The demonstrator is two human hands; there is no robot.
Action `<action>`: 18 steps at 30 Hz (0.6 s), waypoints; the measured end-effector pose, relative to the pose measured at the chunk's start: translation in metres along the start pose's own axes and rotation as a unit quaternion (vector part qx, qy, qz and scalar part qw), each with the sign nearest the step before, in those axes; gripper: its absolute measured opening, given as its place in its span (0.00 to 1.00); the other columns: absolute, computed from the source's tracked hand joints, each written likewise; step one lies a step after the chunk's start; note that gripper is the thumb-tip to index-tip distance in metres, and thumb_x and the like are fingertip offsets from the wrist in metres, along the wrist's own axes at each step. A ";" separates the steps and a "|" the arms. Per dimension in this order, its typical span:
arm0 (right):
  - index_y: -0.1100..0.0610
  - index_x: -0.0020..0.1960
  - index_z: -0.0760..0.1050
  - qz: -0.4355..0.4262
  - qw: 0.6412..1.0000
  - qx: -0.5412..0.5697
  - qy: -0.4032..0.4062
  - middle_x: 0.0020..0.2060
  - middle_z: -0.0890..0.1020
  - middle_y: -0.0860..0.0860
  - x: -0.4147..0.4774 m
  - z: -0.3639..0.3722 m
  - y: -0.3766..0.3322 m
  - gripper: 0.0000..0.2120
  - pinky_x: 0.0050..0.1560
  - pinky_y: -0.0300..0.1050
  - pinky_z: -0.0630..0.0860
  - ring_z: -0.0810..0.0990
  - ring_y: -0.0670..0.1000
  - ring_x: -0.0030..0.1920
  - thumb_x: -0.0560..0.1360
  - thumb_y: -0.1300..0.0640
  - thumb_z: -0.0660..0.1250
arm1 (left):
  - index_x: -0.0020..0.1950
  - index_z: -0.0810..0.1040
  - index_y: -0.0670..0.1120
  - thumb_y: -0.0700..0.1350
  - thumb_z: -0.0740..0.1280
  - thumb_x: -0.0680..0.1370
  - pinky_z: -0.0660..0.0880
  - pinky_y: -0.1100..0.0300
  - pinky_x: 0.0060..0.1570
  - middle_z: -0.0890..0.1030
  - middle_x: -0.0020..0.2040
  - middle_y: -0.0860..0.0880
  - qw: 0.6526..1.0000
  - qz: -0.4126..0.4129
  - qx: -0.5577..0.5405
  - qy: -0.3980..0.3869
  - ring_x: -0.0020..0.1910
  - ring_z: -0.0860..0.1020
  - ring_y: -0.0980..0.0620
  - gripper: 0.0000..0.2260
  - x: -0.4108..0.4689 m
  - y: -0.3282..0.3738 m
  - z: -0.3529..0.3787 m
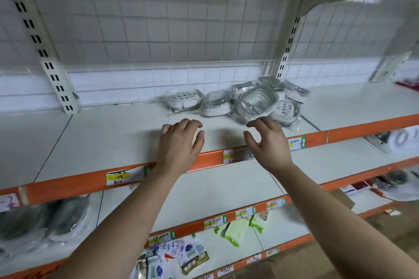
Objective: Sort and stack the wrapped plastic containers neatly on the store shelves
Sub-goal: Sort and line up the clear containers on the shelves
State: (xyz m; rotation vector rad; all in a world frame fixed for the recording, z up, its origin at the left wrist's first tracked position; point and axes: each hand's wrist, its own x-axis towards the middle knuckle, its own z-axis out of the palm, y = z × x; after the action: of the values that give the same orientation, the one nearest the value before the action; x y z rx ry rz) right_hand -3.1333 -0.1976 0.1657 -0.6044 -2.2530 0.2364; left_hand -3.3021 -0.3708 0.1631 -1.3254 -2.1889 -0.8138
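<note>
At the far left a slotted upright [43, 52] rises from the back of the white shelf [102, 138]; below it, on a lower shelf, lie dark wrapped goods [45, 222], blurred; a yellow price tag [118, 178] sits on the shelf's orange front edge; the left hand [181, 140] reaches over that edge above the bare board, fingers loosely curved and apart, holding nothing; behind it, toward the back, the wrapped containers [257, 102] lie in a loose heap, a white one with a dotted lid [184, 99] at the left end, a clear square one tilted in the middle, others piled against the right upright; the right hand [266, 140] hangs just in front of the heap, fingers spread and bent, gripping nothing, and whether its fingertips touch the wrap cannot be told; lower right, green packets [238, 229] lie on a lower shelf.
</note>
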 end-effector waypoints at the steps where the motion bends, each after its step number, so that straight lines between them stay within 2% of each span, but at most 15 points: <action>1: 0.57 0.56 0.80 0.013 1.000 -0.005 -0.007 0.53 0.79 0.53 0.007 -0.001 0.008 0.19 0.50 0.50 0.74 0.74 0.60 0.54 0.75 0.45 0.61 | 0.53 0.81 0.47 0.52 0.56 0.79 0.69 0.51 0.48 0.82 0.47 0.50 1.000 -0.006 0.004 -0.003 0.45 0.81 0.45 0.16 0.006 0.004 0.007; 4: 0.58 0.59 0.80 0.037 0.999 -0.019 -0.019 0.59 0.77 0.56 0.027 -0.002 0.027 0.16 0.50 0.53 0.75 0.71 0.63 0.59 0.74 0.52 0.71 | 0.52 0.81 0.48 0.53 0.56 0.78 0.68 0.51 0.48 0.82 0.45 0.50 0.999 -0.029 0.021 -0.015 0.45 0.80 0.44 0.17 0.019 0.010 0.026; 7: 0.60 0.61 0.79 0.031 0.998 -0.034 -0.036 0.61 0.76 0.59 0.048 0.001 0.039 0.19 0.55 0.56 0.73 0.70 0.66 0.60 0.73 0.54 0.73 | 0.51 0.81 0.47 0.52 0.55 0.77 0.71 0.51 0.47 0.82 0.44 0.49 0.997 -0.064 0.036 -0.026 0.44 0.80 0.43 0.17 0.018 0.010 0.040; 9: 0.60 0.64 0.77 0.033 0.996 -0.056 -0.057 0.63 0.74 0.60 0.062 0.005 0.043 0.23 0.57 0.56 0.71 0.68 0.66 0.62 0.73 0.51 0.73 | 0.49 0.81 0.46 0.52 0.55 0.76 0.73 0.51 0.45 0.82 0.42 0.48 0.995 -0.074 0.061 -0.040 0.42 0.79 0.43 0.17 0.012 0.010 0.048; 14: 0.56 0.69 0.69 0.072 0.982 -0.132 -0.113 0.67 0.67 0.57 0.088 0.022 0.043 0.33 0.50 0.58 0.76 0.60 0.64 0.68 0.72 0.39 0.71 | 0.50 0.81 0.46 0.56 0.55 0.75 0.73 0.49 0.49 0.81 0.44 0.48 0.992 -0.077 0.069 -0.073 0.45 0.79 0.43 0.20 0.013 0.009 0.054; 16: 0.51 0.73 0.64 0.082 0.978 -0.142 -0.129 0.68 0.66 0.56 0.096 0.027 0.044 0.34 0.49 0.58 0.78 0.58 0.64 0.70 0.72 0.37 0.69 | 0.50 0.81 0.46 0.56 0.55 0.75 0.73 0.49 0.50 0.81 0.45 0.48 0.991 -0.087 0.072 -0.072 0.45 0.79 0.43 0.20 0.013 0.008 0.056; 18: 0.45 0.75 0.61 0.080 0.976 -0.151 -0.138 0.68 0.64 0.56 0.099 0.031 0.046 0.34 0.48 0.59 0.79 0.56 0.65 0.70 0.73 0.40 0.68 | 0.49 0.81 0.46 0.56 0.56 0.75 0.73 0.49 0.50 0.81 0.45 0.48 0.991 -0.081 0.080 -0.071 0.45 0.79 0.43 0.19 0.012 0.007 0.059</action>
State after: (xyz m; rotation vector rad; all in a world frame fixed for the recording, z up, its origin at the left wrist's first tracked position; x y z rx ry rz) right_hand -3.1985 -0.1080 0.1923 -0.9667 -2.5328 0.0564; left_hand -3.3059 -0.3204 0.1304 -1.1717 -2.4422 -0.6028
